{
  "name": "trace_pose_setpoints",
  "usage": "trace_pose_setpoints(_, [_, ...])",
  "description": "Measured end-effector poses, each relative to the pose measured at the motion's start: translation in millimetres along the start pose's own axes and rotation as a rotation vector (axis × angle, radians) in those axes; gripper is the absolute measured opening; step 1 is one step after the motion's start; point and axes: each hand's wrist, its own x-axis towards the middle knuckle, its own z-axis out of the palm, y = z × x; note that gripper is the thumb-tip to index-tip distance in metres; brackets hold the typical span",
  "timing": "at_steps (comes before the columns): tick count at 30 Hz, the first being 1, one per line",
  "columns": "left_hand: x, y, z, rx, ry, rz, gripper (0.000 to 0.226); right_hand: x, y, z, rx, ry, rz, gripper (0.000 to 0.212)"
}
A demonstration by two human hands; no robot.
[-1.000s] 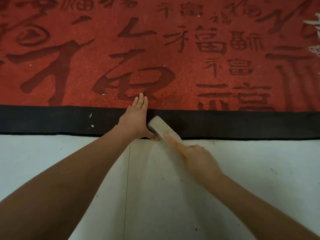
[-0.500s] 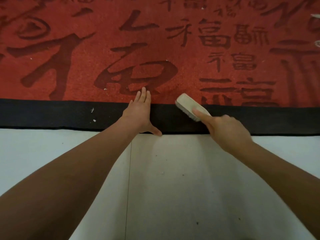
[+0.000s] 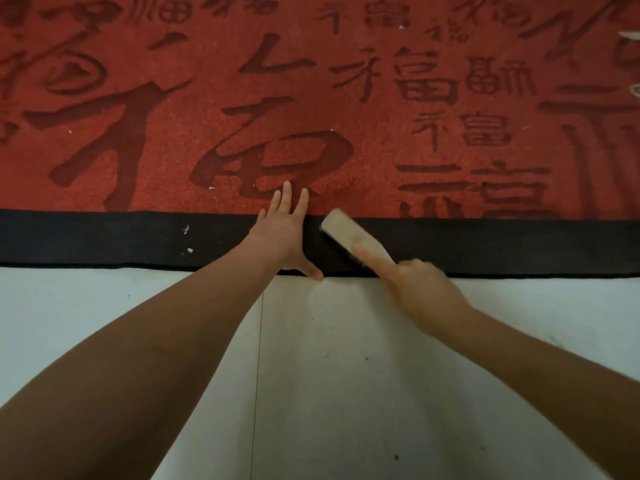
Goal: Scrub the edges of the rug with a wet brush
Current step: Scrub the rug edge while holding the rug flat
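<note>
A red rug [image 3: 346, 109] with dark characters fills the upper half of the view, and its black edge band [image 3: 104, 237] runs across the middle. My left hand [image 3: 285, 233] lies flat on the band, fingers straight and reaching onto the red part, thumb at the rug's front edge. My right hand [image 3: 422, 285] grips a pale scrub brush [image 3: 349, 233], index finger stretched along its back. The brush sits on the black band just right of my left hand, slightly blurred.
White tiled floor [image 3: 346, 393] spreads below the rug, with a thin grout line [image 3: 258, 375] and a few dark specks. Small white flecks [image 3: 187, 239] lie on the black band to the left. Something white [image 3: 628, 34] pokes in at the right edge.
The brush has swung back and forth along the band: off the front edge, then right and up to the red border, now back left and down.
</note>
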Motion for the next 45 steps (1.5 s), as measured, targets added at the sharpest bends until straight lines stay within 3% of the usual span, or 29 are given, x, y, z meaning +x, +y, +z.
trace_pose_setpoints(2, [-1, 2, -2, 0.013, -0.01, -0.017, 0.15, -15, 32, -23, -0.184, -0.094, -0.125, 0.08])
trace_pose_setpoints(4, [-2, 5, -4, 0.012, -0.019, -0.032, 0.149, -8, 66, -54, -0.403, -0.17, -0.043, 0.08])
trace_pose_setpoints(7, [-2, 11, -7, 0.007, -0.034, -0.059, 0.15, 13, 40, -61, -0.293, -0.041, 0.124, 0.075])
trace_pose_setpoints(10, [-4, 13, -7, 0.008, -0.032, -0.065, 0.151, 5, -4, -24, -0.154, -0.113, -0.106, 0.074])
trace_pose_setpoints(13, [-3, 8, -6, 0.006, -0.037, -0.044, 0.15, 1, 24, -35, -0.246, -0.14, -0.283, 0.076])
trace_pose_setpoints(15, [-3, 6, -4, 0.009, -0.04, -0.035, 0.149, 18, 39, -55, -0.364, -0.118, -0.19, 0.076])
trace_pose_setpoints(18, [-1, 8, -6, 0.012, -0.048, -0.042, 0.149, 29, 0, -39, -0.146, -0.057, -0.032, 0.075])
trace_pose_setpoints(20, [-2, 8, -5, 0.006, -0.047, -0.043, 0.149, 15, -14, -14, -0.044, -0.032, -0.098, 0.072])
trace_pose_setpoints(22, [-3, 5, -5, 0.006, -0.04, -0.034, 0.149, -3, 12, -14, -0.1, -0.092, -0.244, 0.074])
trace_pose_setpoints(25, [-3, 7, -5, -0.002, -0.045, -0.033, 0.149, -1, 50, -46, -0.319, -0.147, -0.169, 0.077])
trace_pose_setpoints(28, [-1, 10, -9, 0.008, -0.042, -0.048, 0.148, 12, 9, -43, -0.143, -0.059, -0.063, 0.076])
trace_pose_setpoints(30, [-3, 10, -8, 0.004, -0.038, -0.053, 0.148, 10, -11, -23, -0.047, -0.047, -0.155, 0.073])
trace_pose_setpoints(33, [-4, 6, -6, 0.006, -0.025, -0.042, 0.15, 5, 21, -28, -0.194, -0.114, -0.308, 0.075])
trace_pose_setpoints(35, [-4, 6, -4, 0.003, -0.002, -0.035, 0.15, 16, 43, -51, -0.332, -0.082, -0.234, 0.073])
trace_pose_setpoints(38, [-3, 5, -5, -0.002, 0.003, -0.036, 0.15, 28, 12, -52, -0.206, -0.015, -0.123, 0.067])
trace_pose_setpoints(41, [-3, 0, -2, -0.026, 0.022, -0.019, 0.149, 17, -3, -22, -0.128, -0.079, -0.296, 0.073])
trace_pose_setpoints(43, [-4, -4, 0, -0.034, 0.017, -0.007, 0.149, 12, 28, -32, -0.271, -0.11, -0.377, 0.075])
trace_pose_setpoints(45, [-4, -4, 2, -0.03, 0.029, -0.002, 0.148, 19, 56, -58, -0.408, -0.1, -0.262, 0.073])
